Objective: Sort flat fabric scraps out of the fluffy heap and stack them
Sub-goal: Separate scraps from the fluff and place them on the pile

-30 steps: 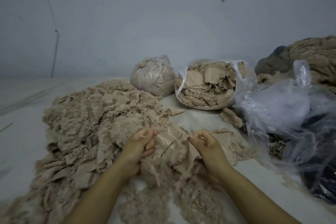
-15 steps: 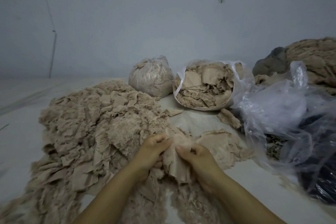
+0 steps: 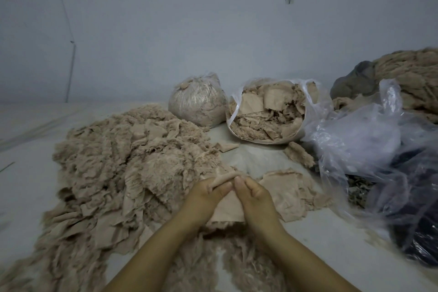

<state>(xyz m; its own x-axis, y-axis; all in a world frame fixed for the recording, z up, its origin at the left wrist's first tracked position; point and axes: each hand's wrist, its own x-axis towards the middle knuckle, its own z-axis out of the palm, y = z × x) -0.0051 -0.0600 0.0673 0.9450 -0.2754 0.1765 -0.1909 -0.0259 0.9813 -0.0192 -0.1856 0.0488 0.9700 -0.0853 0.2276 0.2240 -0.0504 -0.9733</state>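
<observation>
Both hands [image 3: 233,193] pinch a flat beige scrap [image 3: 228,208].

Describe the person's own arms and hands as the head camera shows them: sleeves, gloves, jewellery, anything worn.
Both forearms are bare up to the bottom edge of the picture; no sleeve shows. The left hand and the right hand wear no gloves. No ring, watch or bracelet is visible. The fingernails look short and unpainted.

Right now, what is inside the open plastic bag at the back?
The open bag holds beige fabric scraps, some flat, some fluffy. The upper layer hides what lies deeper inside.
</observation>
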